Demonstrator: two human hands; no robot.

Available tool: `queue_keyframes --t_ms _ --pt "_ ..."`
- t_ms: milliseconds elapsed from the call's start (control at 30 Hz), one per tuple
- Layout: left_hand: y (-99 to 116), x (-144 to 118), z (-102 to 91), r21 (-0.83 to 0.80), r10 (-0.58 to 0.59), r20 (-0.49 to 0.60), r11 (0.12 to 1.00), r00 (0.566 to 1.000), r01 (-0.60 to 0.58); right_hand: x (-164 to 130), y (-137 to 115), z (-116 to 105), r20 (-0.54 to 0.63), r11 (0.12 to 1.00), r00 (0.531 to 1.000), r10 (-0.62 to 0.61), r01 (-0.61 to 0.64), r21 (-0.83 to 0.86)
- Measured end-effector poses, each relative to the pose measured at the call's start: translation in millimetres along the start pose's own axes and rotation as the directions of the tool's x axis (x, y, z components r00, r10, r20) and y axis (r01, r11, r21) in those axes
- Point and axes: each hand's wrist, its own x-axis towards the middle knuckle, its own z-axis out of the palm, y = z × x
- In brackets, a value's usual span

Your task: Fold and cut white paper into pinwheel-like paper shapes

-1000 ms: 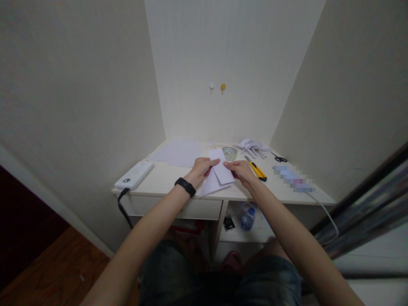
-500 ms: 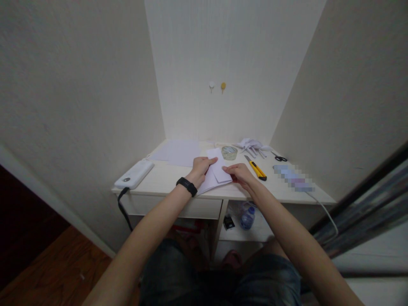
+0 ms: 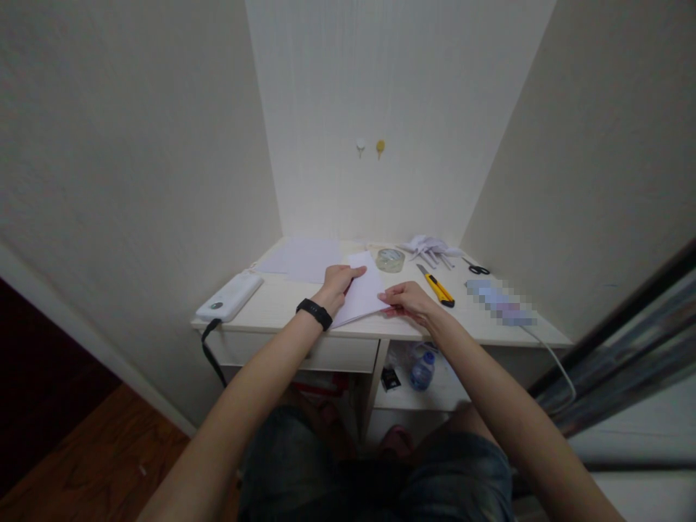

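A folded sheet of white paper [image 3: 363, 292] lies near the desk's front edge, between my two hands. My left hand [image 3: 339, 281], with a black band on its wrist, grips the paper's left side, thumb on top. On the right, my right hand [image 3: 407, 299] pinches the paper's near right corner between thumb and fingers. Just behind the paper sits a roll of clear tape [image 3: 390, 260]. To the right of my right hand lies a yellow utility knife [image 3: 439, 290] with its blade out.
Flat paper sheets [image 3: 312, 259] lie at the back left, and a white power bank [image 3: 229, 296] with a black cable at the left edge. Folded paper pieces [image 3: 429, 249], black scissors [image 3: 477, 269] and a blurred-out device [image 3: 500, 302] are at right. A bottle [image 3: 423, 372] stands on the shelf below.
The raised flap seen on the paper earlier now lies flat or out of sight, and the paper looks like one smooth panel. Both hands have shifted slightly left.
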Motion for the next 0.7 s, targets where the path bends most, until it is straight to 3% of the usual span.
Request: queue_keyframes --t_ms 367,433,500,600,700 --pt "-2 -1 -1.6 0.018 -0.008 -0.039 1.0 0.999 0.009 -1 2 -4 0.125 1.0 0.992 0.001 -0.002 0.005" --pt "-3 -5 0.4 0.005 -0.018 -0.025 1.0 1.0 0.018 3 2 -1 0.071 1.0 0.997 -0.019 0.017 0.019" --pt "-4 -9 3.1 -0.026 -0.038 0.004 0.999 0.999 0.038 8 4 2 -0.072 0.996 0.994 -0.081 0.083 0.016" --pt "-4 -15 6.2 -0.077 -0.063 0.059 0.995 0.996 0.067 16 8 5 -0.264 0.984 0.948 -0.175 0.18 -0.004" --pt "0 -18 4.9 -0.118 -0.088 0.123 0.988 0.989 0.102 18 7 3 -0.273 0.977 0.941 -0.201 0.212 0.009"
